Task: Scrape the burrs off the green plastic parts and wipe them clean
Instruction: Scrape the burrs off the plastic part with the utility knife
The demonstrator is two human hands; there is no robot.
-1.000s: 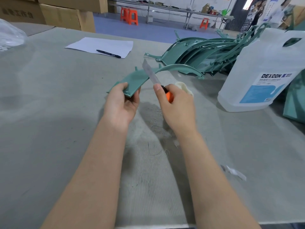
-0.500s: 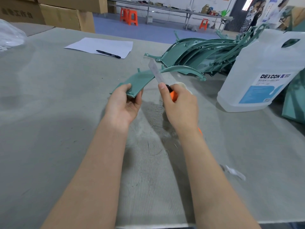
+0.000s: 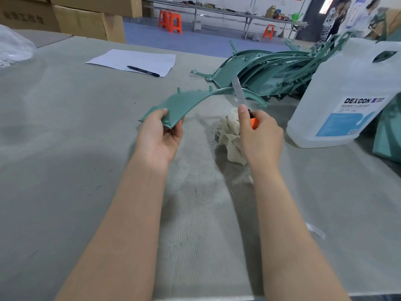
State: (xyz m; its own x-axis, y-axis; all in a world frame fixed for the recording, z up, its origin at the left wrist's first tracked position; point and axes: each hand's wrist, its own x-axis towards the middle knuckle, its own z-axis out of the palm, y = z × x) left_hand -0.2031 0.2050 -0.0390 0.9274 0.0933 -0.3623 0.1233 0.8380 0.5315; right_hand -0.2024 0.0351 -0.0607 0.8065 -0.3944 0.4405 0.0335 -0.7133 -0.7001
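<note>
Right hand [image 3: 260, 135] hides most of the knife [image 3: 239, 94] and cloth [image 3: 229, 135].

paper [image 3: 134, 59], pen [image 3: 143, 71], cardboard boxes [image 3: 86, 20], stools [image 3: 170, 21]

Soft, even indoor light fills the view, with faint diffuse shadows of the forearms on the grey table cover [image 3: 65, 148]. A doorway [image 3: 325, 5] at top right is blown out white. Wide-angle distortion bends the edges, and the background is slightly soft.

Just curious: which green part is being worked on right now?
The curved green part gripped by the left hand; the others lie stacked in a pile behind it.
</note>
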